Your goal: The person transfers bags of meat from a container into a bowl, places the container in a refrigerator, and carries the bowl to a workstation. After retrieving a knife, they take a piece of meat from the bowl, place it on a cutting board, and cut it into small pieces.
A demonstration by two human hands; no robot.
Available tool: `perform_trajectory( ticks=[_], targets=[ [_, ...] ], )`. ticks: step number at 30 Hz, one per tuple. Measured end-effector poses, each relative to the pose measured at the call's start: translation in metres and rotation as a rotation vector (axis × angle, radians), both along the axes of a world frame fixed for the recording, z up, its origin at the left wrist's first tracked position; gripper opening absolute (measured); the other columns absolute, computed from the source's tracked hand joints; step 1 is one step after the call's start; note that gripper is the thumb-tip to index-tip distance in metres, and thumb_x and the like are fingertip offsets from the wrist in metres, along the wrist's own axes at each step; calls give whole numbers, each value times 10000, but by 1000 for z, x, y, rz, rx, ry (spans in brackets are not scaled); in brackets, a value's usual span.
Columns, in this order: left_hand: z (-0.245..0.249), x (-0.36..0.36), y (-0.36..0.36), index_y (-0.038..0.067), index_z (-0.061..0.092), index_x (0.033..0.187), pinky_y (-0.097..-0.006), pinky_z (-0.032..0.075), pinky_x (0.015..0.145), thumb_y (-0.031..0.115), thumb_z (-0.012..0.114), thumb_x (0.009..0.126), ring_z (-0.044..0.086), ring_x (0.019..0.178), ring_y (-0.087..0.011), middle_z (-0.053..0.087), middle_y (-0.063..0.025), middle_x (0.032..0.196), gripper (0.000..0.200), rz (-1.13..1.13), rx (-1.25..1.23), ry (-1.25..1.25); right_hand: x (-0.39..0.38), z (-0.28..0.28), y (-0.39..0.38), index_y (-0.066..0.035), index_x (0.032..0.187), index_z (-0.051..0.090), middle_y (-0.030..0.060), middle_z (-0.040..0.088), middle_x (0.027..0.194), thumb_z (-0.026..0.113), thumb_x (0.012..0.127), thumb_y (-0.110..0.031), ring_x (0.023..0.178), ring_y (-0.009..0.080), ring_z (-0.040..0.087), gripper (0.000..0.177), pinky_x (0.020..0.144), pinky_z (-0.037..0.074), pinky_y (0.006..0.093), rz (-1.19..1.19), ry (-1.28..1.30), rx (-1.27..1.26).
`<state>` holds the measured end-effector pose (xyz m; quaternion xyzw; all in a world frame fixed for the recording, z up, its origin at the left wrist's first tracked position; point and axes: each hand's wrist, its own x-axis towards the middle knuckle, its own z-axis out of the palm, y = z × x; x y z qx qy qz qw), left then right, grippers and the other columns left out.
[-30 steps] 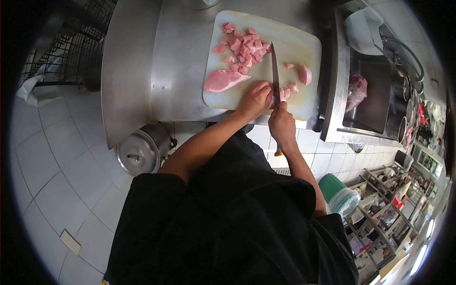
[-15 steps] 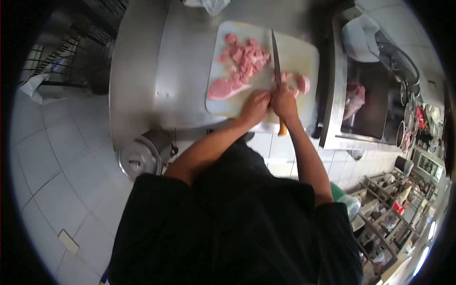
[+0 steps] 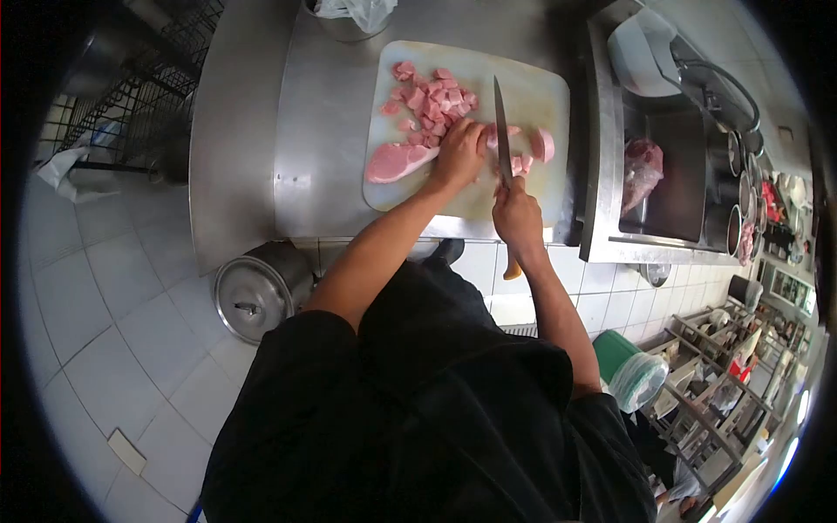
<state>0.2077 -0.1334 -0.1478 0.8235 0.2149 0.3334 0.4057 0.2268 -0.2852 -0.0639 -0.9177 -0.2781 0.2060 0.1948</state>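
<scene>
My right hand [image 3: 519,215] is closed around the handle of a long knife [image 3: 501,131], whose orange-brown handle end shows below the fist. The blade points away from me over a pale cutting board [image 3: 549,96]. Left of the blade, my left hand [image 3: 460,157] has its fingers curled against a piece of raw meat [image 3: 493,135], partly hidden by the hand and blade. Cut meat cubes [image 3: 436,100] are heaped on the board's upper left. A larger meat slice [image 3: 399,163] lies below them. A round chunk [image 3: 542,145] and small cut pieces [image 3: 521,164] sit right of the blade.
The board rests on a steel counter [image 3: 323,139]. To the right, a sink [image 3: 671,209] holds bagged meat [image 3: 643,170]. A white container [image 3: 641,52] stands by it. A lidded pot [image 3: 255,298] and a green bin [image 3: 615,356] are below the counter; a bag-topped pot [image 3: 344,26] stands behind.
My left hand has moved away from my right hand, up to the meat beside the blade. The knife hand has shifted slightly toward me. The whole view has shifted a little.
</scene>
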Motion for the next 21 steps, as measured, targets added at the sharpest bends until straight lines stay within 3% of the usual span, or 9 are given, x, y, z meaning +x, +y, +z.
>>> perform_trajectory(
  ticks=[8,14,21],
  targets=[
    [-7,18,1,27,620,892,-454,493,729,101,611,883,610,826,-345,573,-130,886,75,38,108,89,1,15,16,4,1023,446,334,653,805,384,1007,-230,766,518,650,243,706,515,584,2,-28,-141],
    [-5,17,2,19,599,860,-455,486,718,110,623,869,600,834,-345,561,-132,884,94,24,115,105,7,6,21,9,1040,442,329,657,803,404,959,-155,768,499,665,187,710,523,576,35,-53,-198],
    [-8,18,4,24,602,868,-445,481,721,95,639,836,587,838,-330,541,-130,869,86,13,143,35,19,4,31,14,1048,438,328,661,840,423,944,-160,806,499,664,203,721,525,572,48,-13,-254]
  ],
)
